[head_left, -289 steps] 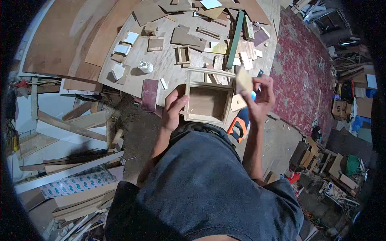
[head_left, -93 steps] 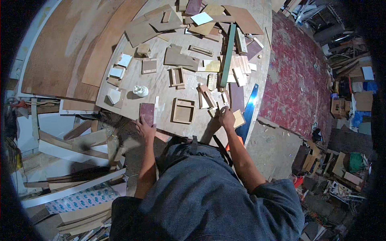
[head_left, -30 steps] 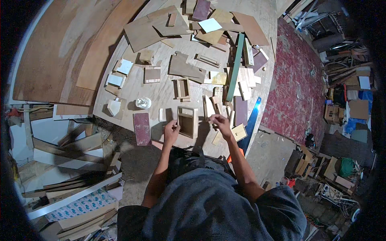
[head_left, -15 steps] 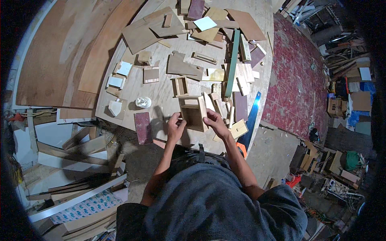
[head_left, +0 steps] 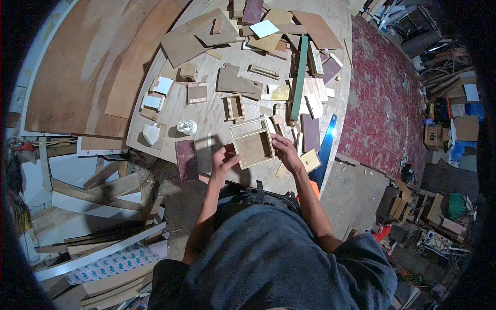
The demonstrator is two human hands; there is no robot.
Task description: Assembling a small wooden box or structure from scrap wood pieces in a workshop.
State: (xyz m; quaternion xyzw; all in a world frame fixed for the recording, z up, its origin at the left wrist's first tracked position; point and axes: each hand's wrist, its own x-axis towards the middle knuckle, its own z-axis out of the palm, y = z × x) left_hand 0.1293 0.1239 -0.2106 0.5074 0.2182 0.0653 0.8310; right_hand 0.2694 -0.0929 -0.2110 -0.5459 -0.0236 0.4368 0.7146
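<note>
Between both hands I hold a small open wooden box [head_left: 254,146], its hollow inside facing up toward me. My left hand [head_left: 224,159] grips its left side, thumb over the rim. My right hand [head_left: 285,151] closes on the right side. Just beyond the box lies a smaller wooden frame [head_left: 234,107] on the workbench [head_left: 206,116]. Left of my left hand lies a dark red block [head_left: 186,160], with a white tub [head_left: 187,127] behind it. Thin wood strips [head_left: 299,142] lie just past my right hand.
A handsaw [head_left: 326,150] with a blue-tinted blade and orange handle lies along the bench's right edge. A long green strip [head_left: 299,77] rests among wood offcuts. Large plywood sheets [head_left: 82,67] stand at the left. Scrap boards [head_left: 98,201] crowd the floor at lower left.
The box has been turned and tilted between my hands, so its inside now shows more fully. My right hand has shifted slightly right. The view has moved a little.
</note>
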